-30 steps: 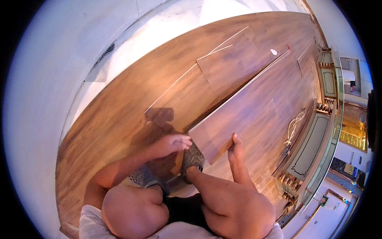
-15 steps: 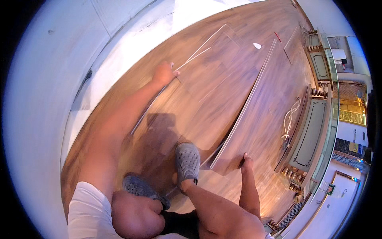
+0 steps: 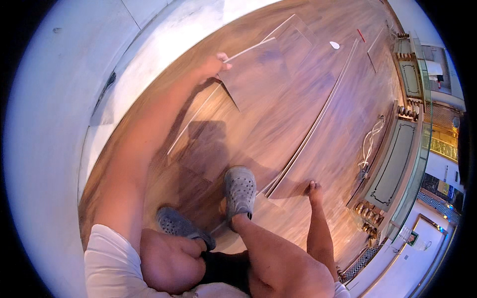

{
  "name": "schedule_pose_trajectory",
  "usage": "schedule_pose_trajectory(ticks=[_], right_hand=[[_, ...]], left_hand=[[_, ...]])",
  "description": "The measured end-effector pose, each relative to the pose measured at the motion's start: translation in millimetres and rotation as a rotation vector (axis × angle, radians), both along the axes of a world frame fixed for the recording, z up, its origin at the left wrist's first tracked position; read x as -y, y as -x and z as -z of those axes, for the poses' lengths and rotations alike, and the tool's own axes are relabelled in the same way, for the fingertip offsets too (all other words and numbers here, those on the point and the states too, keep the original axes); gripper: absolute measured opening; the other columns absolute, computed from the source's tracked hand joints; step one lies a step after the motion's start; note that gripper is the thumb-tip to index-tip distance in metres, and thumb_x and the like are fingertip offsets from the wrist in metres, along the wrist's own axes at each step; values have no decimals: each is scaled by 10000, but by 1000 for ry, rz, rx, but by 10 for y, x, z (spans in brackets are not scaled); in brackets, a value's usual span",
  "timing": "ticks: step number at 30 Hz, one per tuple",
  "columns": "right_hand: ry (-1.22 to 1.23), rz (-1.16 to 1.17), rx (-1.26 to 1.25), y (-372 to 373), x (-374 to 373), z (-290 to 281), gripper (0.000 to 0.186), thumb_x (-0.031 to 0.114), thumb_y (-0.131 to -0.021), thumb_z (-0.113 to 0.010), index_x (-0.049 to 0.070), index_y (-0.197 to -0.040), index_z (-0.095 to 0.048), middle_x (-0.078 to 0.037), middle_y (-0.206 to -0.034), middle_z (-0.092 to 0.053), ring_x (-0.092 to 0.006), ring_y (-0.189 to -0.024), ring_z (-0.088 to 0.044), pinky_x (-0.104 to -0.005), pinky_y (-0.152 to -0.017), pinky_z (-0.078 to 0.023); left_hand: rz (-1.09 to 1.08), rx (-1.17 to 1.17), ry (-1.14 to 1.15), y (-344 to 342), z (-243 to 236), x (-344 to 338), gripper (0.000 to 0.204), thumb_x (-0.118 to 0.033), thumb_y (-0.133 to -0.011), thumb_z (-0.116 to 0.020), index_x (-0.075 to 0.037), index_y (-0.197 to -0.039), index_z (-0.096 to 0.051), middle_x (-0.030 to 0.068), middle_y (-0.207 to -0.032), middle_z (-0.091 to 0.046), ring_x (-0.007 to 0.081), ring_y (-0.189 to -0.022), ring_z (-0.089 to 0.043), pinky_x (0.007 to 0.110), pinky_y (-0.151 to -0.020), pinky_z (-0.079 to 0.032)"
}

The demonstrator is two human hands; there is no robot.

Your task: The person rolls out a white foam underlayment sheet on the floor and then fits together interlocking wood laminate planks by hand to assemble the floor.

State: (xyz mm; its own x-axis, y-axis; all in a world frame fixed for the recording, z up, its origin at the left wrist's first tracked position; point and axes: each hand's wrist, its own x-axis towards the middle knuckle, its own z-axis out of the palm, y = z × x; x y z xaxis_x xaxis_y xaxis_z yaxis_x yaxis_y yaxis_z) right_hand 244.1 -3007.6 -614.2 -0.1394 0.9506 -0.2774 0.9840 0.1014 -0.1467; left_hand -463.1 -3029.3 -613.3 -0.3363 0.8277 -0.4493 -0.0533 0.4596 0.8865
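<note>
I crouch on a brown wood-plank floor (image 3: 164,184). My left hand (image 3: 212,65) reaches far forward and grips the near left corner of a short loose plank (image 3: 258,74), which lies askew over the laid boards. My right hand (image 3: 313,190) holds the near right corner of a long plank (image 3: 323,114). That long plank runs away from me toward the upper right and lies almost flat, with a shadow at its near end. My grey perforated shoes (image 3: 239,191) stand between the two hands.
A white wall and pale baseboard (image 3: 124,79) curve along the left. A coiled white cable (image 3: 370,141) lies by the ornate panelled railing with glass (image 3: 397,164) on the right. A small white object (image 3: 335,45) and a red stick (image 3: 361,35) lie far ahead.
My left hand left the long plank's near end, stretched forward and took the short plank's corner, pulling it askew. The long plank has dropped from tilted to nearly flat under my right hand.
</note>
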Motion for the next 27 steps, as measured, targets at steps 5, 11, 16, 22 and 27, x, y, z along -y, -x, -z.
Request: schedule_pose_trajectory(ticks=[5, 11, 16, 22, 27], right_hand=[[211, -403, 339, -346, -394, -59, 452, 389, -986, -504, -36, -923, -646, -279, -917, -670, -451, -887, -647, -514, -742, -527], [21, -150, 92, 1272, -319, -247, 363, 335, -941, -592, -18, -883, -652, -194, -789, -676, -345, -735, -657, -451, -702, -518], [216, -290, -274, 2480, -426, 43, 345, 301, -961, -576, -12, -832, -643, -89, -662, -641, -194, -624, -629, -346, -624, -504], [771, 277, -831, 3827, -198, -29, 379, 191, -966, -534, -101, -1208, -526, -220, -1060, -639, -297, -888, -667, -358, -806, -588], [836, 344, -856, 3968, -420, 221, 445, 173, -1000, -469, -78, -1365, -423, -218, -1320, -513, -330, -1206, -529, -395, -911, -563]], left_hand=[[15, -7, -25, 450, -241, 923, 251, -256, -904, -680, -63, -1062, -645, 54, -1015, -627, 181, -947, -539, 337, -770, -444], [-407, 114, 94, 555, -372, 3170, 252, -219, -899, -670, -63, -1096, -652, -25, -953, -599, 100, -886, -526, 283, -806, -424], [-610, 69, 136, 293, -154, 5217, 242, -240, -924, -652, -77, -1101, -635, -53, -899, -559, 75, -850, -507, 230, -774, -390], [-849, 32, 372, -667, -372, 7127, 211, -308, -928, -657, -102, -968, -634, -76, -788, -518, 62, -715, -454, 221, -658, -354], [-1086, 73, 471, -1827, -410, 8010, 103, -235, -941, -627, -133, -946, -640, -89, -754, -513, 51, -682, -445, 224, -618, -352]])
